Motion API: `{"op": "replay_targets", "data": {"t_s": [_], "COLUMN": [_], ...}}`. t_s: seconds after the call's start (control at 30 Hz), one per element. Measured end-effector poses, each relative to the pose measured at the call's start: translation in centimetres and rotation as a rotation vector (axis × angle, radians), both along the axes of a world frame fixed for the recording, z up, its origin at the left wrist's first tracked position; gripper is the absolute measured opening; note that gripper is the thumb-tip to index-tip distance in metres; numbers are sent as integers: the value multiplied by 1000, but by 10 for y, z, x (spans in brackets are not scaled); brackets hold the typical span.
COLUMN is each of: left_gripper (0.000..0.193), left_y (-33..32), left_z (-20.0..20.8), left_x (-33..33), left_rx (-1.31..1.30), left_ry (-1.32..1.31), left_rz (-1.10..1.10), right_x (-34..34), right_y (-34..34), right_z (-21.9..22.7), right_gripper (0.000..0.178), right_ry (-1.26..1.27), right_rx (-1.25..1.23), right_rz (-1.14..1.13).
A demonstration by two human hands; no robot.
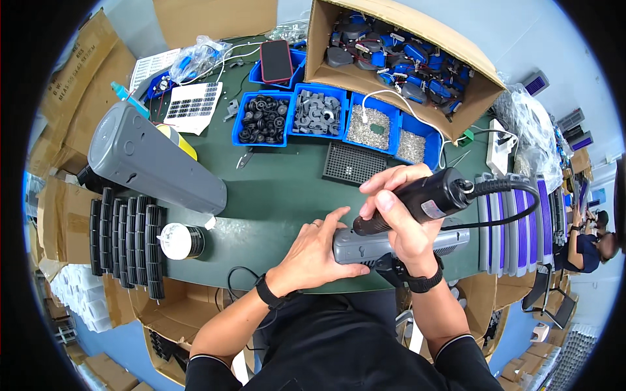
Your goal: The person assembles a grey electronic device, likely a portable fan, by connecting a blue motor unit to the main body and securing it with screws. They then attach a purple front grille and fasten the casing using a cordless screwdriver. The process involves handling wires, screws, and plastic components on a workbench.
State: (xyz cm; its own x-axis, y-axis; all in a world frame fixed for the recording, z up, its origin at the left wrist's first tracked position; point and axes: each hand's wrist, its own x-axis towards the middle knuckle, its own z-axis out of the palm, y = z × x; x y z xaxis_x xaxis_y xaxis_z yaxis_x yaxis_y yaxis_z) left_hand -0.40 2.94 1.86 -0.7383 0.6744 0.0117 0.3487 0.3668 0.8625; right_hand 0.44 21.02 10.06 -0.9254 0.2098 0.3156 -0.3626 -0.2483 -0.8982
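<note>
A long grey plastic housing lies crosswise at the table's near edge. My left hand grips its left end, thumb along the near side and fingers at the far side. In my right hand is a black corded electric screwdriver, tilted over the housing. Its nose points down toward the housing's upper face; the bit and any screw cannot be made out. The cable curves off to the right and back behind my wrist. Part of the housing is hidden under my right hand and wrist.
Blue bins hold black wheels, grey clips and small screws. Behind stands a carton of blue-wrapped parts. A tall grey unit, a white tub and black slatted strips are left; purple-grey panels are right.
</note>
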Motion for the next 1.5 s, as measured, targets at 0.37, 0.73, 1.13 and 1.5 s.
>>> {"op": "replay_targets", "data": {"t_s": [0.37, 0.73, 1.13, 1.5], "left_gripper": [117, 111, 102, 109], "left_y": [0, -2, -1, -18], "left_z": [-11, -23, -18, -8], "left_x": [-1, 1, 1, -5], "left_rx": [48, 147, 139, 119], "left_ry": [58, 108, 33, -72], "left_rz": [-9, -9, -5, -14], "right_x": [10, 9, 7, 1], "right_y": [-9, -12, -12, -5], "right_z": [-23, -19, -23, 2], "right_gripper": [32, 34, 34, 30], "right_ry": [183, 187, 82, 165], "right_rx": [252, 381, 258, 179], "right_rz": [71, 132, 121, 181]}}
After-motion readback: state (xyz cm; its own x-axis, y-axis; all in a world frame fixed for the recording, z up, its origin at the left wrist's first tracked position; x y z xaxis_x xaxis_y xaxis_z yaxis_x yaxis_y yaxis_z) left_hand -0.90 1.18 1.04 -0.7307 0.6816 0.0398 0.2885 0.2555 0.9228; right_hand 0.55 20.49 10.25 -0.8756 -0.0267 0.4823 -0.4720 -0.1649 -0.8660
